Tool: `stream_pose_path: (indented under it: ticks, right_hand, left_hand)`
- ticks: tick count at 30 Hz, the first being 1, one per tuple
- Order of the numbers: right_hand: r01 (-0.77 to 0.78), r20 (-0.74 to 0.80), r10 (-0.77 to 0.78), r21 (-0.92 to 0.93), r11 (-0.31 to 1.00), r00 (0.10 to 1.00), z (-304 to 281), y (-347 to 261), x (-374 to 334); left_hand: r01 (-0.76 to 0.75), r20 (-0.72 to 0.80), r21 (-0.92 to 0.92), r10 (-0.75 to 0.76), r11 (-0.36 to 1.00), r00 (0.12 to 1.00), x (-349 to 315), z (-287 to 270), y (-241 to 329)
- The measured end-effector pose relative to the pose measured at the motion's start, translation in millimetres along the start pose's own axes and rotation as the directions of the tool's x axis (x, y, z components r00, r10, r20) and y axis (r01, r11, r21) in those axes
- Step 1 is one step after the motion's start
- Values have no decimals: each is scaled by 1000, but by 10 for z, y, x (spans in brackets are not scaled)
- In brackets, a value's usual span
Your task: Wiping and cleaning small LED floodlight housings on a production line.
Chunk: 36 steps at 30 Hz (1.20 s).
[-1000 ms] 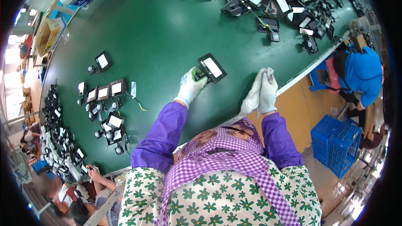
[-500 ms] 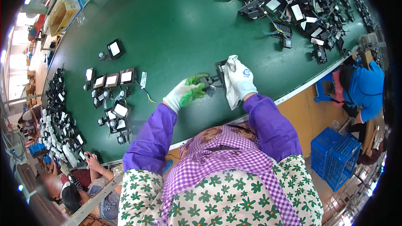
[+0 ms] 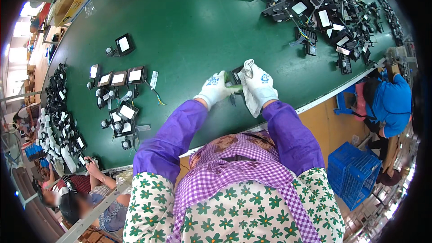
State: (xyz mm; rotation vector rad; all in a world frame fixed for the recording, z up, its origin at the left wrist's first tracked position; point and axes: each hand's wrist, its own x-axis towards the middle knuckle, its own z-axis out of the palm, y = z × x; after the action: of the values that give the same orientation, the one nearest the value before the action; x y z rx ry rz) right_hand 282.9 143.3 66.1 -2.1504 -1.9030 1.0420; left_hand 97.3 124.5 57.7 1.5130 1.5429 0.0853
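The small black lamp housing (image 3: 235, 80) is gripped by my left hand (image 3: 215, 89); my right hand (image 3: 261, 85) presses a white cloth (image 3: 249, 91) onto it, near the green table (image 3: 189, 31) edge.

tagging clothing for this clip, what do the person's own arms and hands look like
Both arms are in loose purple sleeves. The left hand and right hand wear white knit gloves, each with a small blue mark on the back; the left glove's fingertips look green.

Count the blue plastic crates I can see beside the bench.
1. A blue plastic crate sits on the floor off the green table's right edge, below the person in a blue top. Others may be hidden beyond the frame's dark rim.
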Motion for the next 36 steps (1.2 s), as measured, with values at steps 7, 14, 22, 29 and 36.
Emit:
stream_pose_path:
  ticks: [7,14,22,29,36]
  right_hand:
    - [61,-60,-62,-13,998,996,106,137,-184]
    - [277,-52,-291,-192,942,955,150,54,-523]
    - [52,-2,-58,478,877,998,-75,-259,107]
    - [573,-120,-605,-219,790,787,95,-69,-309]
    - [543,-8,-562,-245,803,827,31,-406,-179]
  left_hand:
    - [43,266,-727,224,685,938,5,203,-259]
    - [-174,-19,-794,263,583,965,29,413,-305]
    - [18,96,-827,109,562,989,-34,380,-280]
    - [-25,91,-846,191,533,977,-22,311,-272]
    - [54,83,-695,6,717,996,-11,448,-330]
